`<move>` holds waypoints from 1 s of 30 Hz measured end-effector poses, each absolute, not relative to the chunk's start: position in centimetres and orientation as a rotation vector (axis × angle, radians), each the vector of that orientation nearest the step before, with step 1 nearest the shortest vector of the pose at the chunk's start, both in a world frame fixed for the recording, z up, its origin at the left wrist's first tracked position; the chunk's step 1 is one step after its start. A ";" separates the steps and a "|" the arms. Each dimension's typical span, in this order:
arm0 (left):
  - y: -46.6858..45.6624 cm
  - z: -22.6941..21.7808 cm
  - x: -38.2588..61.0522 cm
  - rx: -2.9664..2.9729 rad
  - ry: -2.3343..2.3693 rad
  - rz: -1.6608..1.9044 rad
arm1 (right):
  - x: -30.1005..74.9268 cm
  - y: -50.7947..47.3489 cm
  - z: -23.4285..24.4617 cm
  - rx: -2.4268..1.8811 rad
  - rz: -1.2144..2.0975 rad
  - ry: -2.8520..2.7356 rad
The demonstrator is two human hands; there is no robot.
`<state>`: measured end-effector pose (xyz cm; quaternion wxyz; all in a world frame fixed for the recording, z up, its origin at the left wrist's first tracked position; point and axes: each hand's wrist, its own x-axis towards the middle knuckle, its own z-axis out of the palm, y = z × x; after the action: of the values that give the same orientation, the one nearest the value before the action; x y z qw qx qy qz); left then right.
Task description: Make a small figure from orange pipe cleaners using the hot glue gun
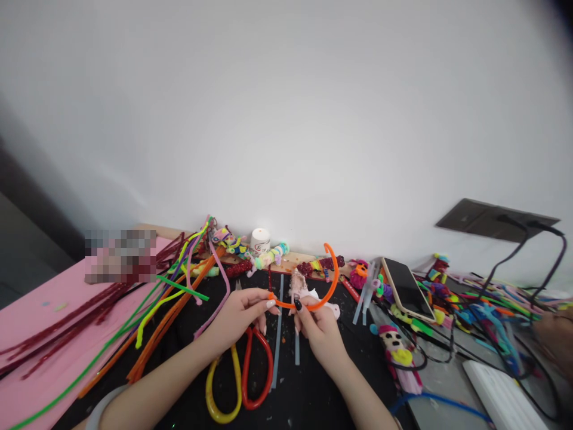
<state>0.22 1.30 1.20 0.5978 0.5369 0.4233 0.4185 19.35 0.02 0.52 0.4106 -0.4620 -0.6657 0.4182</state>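
Observation:
An orange pipe cleaner [332, 285] is stretched between my two hands over the black work surface. My left hand [244, 313] pinches its left end between thumb and fingers. A little to the right, my right hand [316, 325] grips it too, and the rest curves up past that hand in a hook. Below my left hand lie scissors with one yellow and one red handle loop [257, 370]; their blades are mostly covered by the hand. Translucent glue sticks [277, 343] rest on the surface between my hands.
Bundled pipe cleaners [147, 322] spread over a pink board [27, 334] at left. Against the wall are a white paper cup [260, 240] and pipe-cleaner figures. To the right are a phone [407, 289], a doll [398, 352], a white power strip [504, 394], cables and another person's hand [555, 337].

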 end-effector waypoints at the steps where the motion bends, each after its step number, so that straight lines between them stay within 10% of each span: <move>1: 1.3 1.2 0.2 1.244 0.984 0.968 | 19.3 0.0 0.6 -1.162 1.052 -1.676; 23: 1.1 1.5 0.1 1.268 0.968 0.994 | 19.3 0.0 0.7 -1.168 1.038 -1.676; 30: 1.6 1.2 -0.2 1.173 1.006 1.131 | 20.4 0.2 1.0 -1.206 0.550 -1.832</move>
<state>-0.23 1.61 1.21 0.5755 0.5008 0.4297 0.4831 20.35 0.21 1.03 0.4261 -0.4827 -0.7328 0.2201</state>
